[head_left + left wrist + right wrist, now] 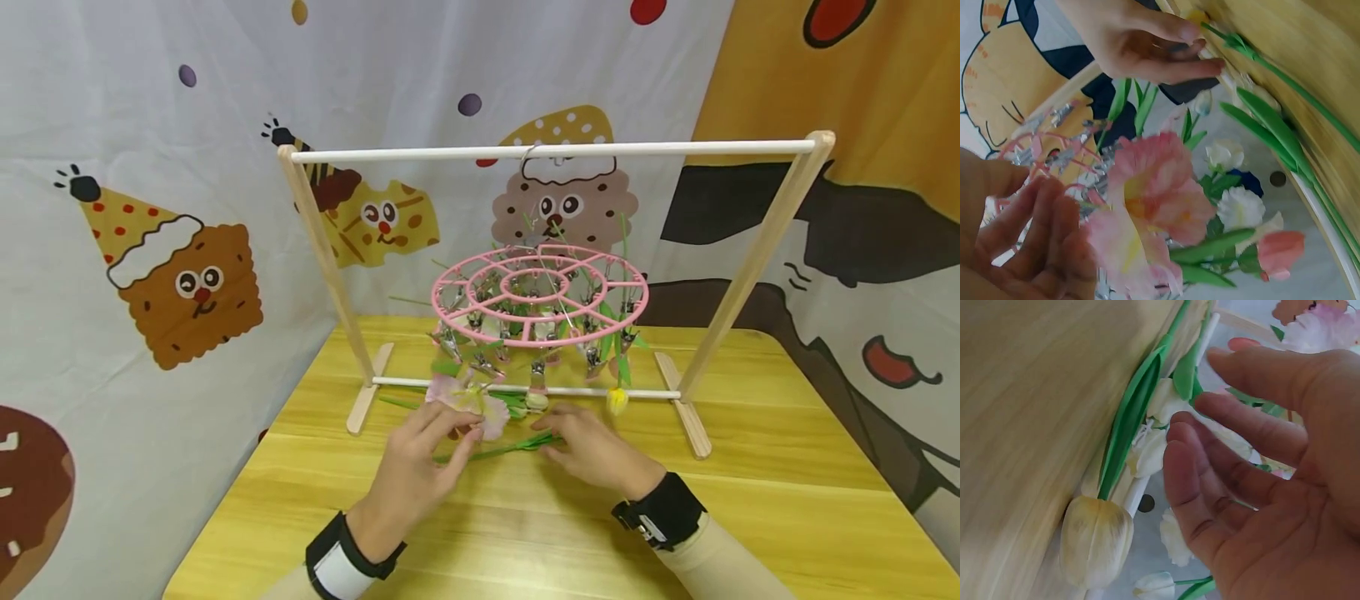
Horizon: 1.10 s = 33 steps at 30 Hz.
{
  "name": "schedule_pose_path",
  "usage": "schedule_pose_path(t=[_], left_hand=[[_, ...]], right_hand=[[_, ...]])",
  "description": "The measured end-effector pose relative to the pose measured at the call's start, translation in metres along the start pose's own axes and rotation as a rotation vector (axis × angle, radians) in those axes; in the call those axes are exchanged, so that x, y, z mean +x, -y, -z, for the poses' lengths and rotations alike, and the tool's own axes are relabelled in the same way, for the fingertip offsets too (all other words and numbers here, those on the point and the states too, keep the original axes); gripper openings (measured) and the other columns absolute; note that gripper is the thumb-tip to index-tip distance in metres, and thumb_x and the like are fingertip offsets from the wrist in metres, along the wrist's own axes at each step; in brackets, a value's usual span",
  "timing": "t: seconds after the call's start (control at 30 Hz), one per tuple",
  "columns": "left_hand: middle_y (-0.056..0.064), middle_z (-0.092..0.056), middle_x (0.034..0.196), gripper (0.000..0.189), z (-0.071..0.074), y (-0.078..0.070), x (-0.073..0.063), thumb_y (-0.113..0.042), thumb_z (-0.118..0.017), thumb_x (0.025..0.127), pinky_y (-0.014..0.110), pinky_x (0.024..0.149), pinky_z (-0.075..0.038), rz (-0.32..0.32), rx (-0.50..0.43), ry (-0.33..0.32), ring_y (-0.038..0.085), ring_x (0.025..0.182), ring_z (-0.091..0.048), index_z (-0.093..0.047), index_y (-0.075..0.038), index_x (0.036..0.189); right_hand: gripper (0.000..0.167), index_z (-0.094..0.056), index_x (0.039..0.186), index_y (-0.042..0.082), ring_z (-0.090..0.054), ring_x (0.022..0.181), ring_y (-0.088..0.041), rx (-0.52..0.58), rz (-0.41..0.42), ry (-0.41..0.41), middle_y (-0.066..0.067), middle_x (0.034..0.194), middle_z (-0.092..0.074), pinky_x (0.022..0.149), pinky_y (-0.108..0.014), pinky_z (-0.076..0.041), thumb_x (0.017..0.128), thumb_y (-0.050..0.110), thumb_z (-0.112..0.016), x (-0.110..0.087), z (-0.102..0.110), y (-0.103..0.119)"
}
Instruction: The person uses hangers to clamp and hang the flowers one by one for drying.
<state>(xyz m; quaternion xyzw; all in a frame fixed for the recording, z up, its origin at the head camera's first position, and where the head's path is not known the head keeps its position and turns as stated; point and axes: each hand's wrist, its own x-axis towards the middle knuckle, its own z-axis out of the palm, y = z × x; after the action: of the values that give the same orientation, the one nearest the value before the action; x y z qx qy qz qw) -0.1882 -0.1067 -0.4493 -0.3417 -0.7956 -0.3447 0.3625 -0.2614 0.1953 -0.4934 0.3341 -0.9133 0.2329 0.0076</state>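
Observation:
My left hand (420, 458) is beside a large pink ruffled flower (1160, 187), its thumb and fingers bent with a gap between them. Over the tabletop, my right hand (592, 446) has loosely curved fingers and nothing between them. Close by it lies a cream tulip (1096, 540) with a long green stem (498, 452) running left across the table. In the head view that bloom is hidden behind the right hand. Behind both hands hangs a round pink clip hanger (542, 342) with several metal clips and artificial flowers.
A wooden stand (330, 258) with a white top rail (420, 154) carries the hanger. More pale tulips (536, 402) lie by its lower rail, and a yellow flower (617, 402) shows on the right. A printed cloth (420, 75) forms the backdrop.

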Motion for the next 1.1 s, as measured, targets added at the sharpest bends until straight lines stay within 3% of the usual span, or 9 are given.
schedule_pose_path(t=[0.2, 0.33, 0.5, 0.77, 0.97, 1.1], left_hand=[[0.001, -0.084, 0.11, 0.02, -0.009, -0.011, -0.006, -0.009, -0.093, 0.101, 0.02, 0.081, -0.067, 0.045, 0.001, 0.202, 0.01, 0.091, -0.081, -0.084, -0.014, 0.118], [0.001, -0.085, 0.115, 0.02, -0.015, -0.013, -0.008, -0.016, -0.092, 0.104, 0.029, 0.086, -0.071, 0.096, 0.013, 0.34, 0.013, 0.096, -0.083, -0.086, -0.015, 0.123], [0.007, -0.088, 0.124, 0.023, -0.024, -0.01, -0.009, -0.019, -0.089, 0.106, 0.032, 0.089, -0.073, 0.149, 0.05, 0.476, 0.021, 0.107, -0.086, -0.087, -0.011, 0.128], [0.009, -0.086, 0.132, 0.029, -0.031, 0.002, -0.016, -0.019, -0.091, 0.104, 0.036, 0.093, -0.073, 0.204, 0.131, 0.583, 0.024, 0.115, -0.086, -0.086, -0.011, 0.131], [0.007, -0.089, 0.123, 0.026, -0.032, 0.008, -0.02, -0.022, -0.088, 0.107, 0.02, 0.073, -0.064, 0.275, 0.1, 0.645, 0.015, 0.097, -0.085, -0.087, -0.007, 0.128], [0.003, -0.09, 0.11, 0.023, -0.032, 0.006, -0.019, -0.024, -0.085, 0.11, 0.013, 0.063, -0.055, 0.301, 0.055, 0.636, 0.004, 0.085, -0.079, -0.088, -0.007, 0.126]], right_hand=[[0.025, -0.086, 0.128, 0.004, -0.077, 0.1, -0.02, 0.031, 0.015, 0.037, -0.011, 0.122, -0.08, 0.079, -0.025, -0.064, 0.104, 0.005, -0.088, 0.004, -0.007, -0.003], [0.022, -0.087, 0.124, 0.007, -0.077, 0.103, -0.023, 0.052, 0.01, 0.054, -0.007, 0.116, -0.079, 0.083, -0.029, -0.066, 0.102, 0.003, -0.09, 0.004, -0.008, -0.001], [0.015, -0.089, 0.108, 0.014, -0.073, 0.096, -0.017, 0.057, 0.002, 0.073, 0.0, 0.103, -0.078, 0.08, -0.028, -0.063, 0.099, 0.003, -0.092, 0.003, -0.009, 0.0], [0.018, -0.083, 0.1, 0.017, -0.069, 0.093, -0.009, 0.049, 0.001, 0.062, 0.004, 0.1, -0.075, 0.078, -0.025, -0.062, 0.099, 0.001, -0.091, -0.012, -0.008, -0.005], [0.021, -0.08, 0.102, 0.019, -0.069, 0.091, -0.002, 0.108, -0.019, 0.051, 0.007, 0.1, -0.078, 0.077, -0.025, -0.062, 0.103, -0.001, -0.086, -0.028, 0.004, -0.009], [0.021, -0.08, 0.104, 0.021, -0.07, 0.093, -0.003, 0.13, -0.074, 0.051, 0.008, 0.103, -0.077, 0.078, -0.026, -0.062, 0.106, 0.0, -0.083, -0.036, 0.015, -0.009]])
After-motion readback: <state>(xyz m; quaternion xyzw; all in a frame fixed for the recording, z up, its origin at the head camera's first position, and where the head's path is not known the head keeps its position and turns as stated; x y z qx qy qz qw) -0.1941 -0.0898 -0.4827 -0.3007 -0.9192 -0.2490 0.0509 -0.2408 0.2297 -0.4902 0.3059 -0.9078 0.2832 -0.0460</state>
